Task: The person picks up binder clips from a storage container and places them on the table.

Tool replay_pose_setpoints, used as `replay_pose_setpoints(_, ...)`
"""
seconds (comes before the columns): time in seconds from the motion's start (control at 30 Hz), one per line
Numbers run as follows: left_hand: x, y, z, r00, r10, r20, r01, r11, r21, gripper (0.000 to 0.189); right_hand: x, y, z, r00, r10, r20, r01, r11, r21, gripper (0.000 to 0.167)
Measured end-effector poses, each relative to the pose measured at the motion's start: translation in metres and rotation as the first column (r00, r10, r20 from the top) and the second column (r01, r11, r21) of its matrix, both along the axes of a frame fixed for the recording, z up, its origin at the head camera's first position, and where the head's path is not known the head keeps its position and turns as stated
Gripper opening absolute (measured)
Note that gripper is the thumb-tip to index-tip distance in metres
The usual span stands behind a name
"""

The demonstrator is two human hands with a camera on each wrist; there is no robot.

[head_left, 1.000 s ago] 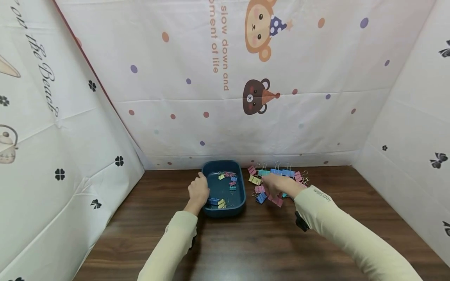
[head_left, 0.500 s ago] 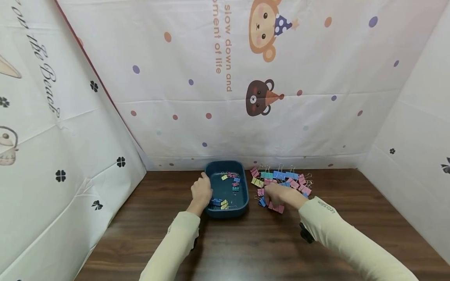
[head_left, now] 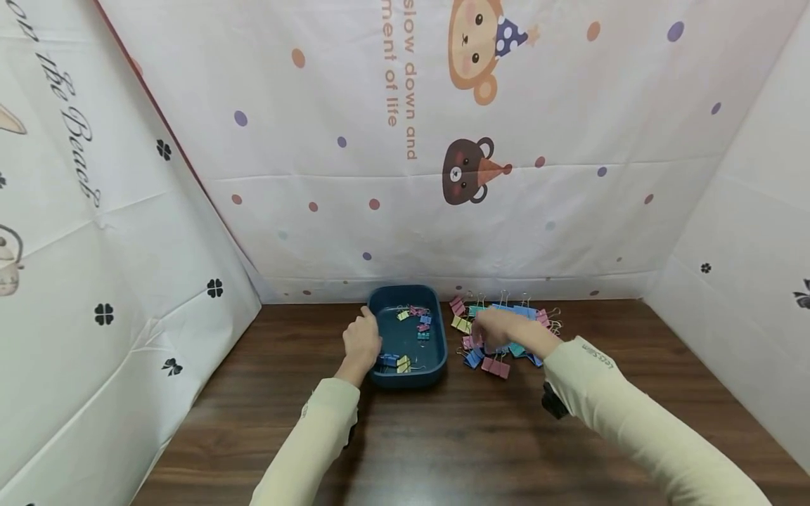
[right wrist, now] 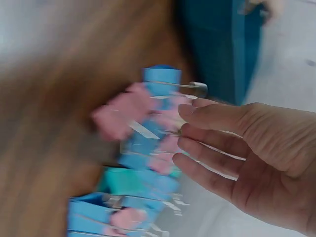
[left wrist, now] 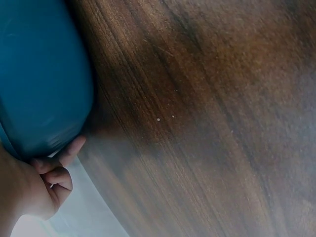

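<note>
- The tabletop (head_left: 430, 450) meets a printed back sheet (head_left: 316, 239) at its far edge; white sheets rise along its left and right sides.
- A wide stretch of dark wood runs near of the bin (head_left: 405, 381), with more wood to its left.
- Only a narrow strip of tabletop lies between the bin's right wall and the loose binder clips (head_left: 496, 367).
- The bin's far end sits close to the back sheet; whether they touch cannot be told.
- The left hand (head_left: 363, 341) is at the bin's left side, its grip holding the rim.
- The right hand (head_left: 506, 330) is over the loose clips, its grip spread, fingers fairly straight; whether the fingertips touch a clip cannot be told.
- Those clips lie heaped right of the bin: pink, blue, teal and yellow, many with wire handles sticking up at the far side.
- Inside the bin, a blue clip (head_left: 388, 359) and a yellow clip (head_left: 403, 364) lie near, smaller mixed clips (head_left: 423, 336) farther right.
</note>
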State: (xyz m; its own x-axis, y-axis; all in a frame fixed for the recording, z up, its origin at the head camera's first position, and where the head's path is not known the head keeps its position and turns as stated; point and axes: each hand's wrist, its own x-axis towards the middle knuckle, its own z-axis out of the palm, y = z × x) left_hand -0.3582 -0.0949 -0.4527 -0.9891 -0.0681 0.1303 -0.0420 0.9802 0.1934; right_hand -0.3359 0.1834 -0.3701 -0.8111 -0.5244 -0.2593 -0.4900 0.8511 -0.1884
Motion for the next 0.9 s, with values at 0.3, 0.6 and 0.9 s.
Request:
replay_pose_setpoints(0.3, 0.001, 0.000, -0.001, 1.000, 0.006, -0.006, -0.005, 1.000, 0.014, 0.078, -0.018, -0.058, 0.045, 1.000, 0.016, 0.015, -0.015, 0.999, -0.051, 0.013)
replay_pose_setpoints(0.6, 0.002, 0.001, -0.003, 1.000, -0.003, -0.026, 0.004, 1.000, 0.016, 0.079, -0.036, -0.131, 0.009, 0.877, -0.152, 0.457, 0.101, 0.986, 0.133, 0.037)
replay_pose_setpoints(0.9, 0.000, 0.001, -0.002, 0.999, 0.016, -0.032, -0.016, 1.000, 0.008, 0.078, -0.020, -0.160, -0.005, 0.982, -0.128, 0.138, 0.081, 0.949, 0.304, 0.017)
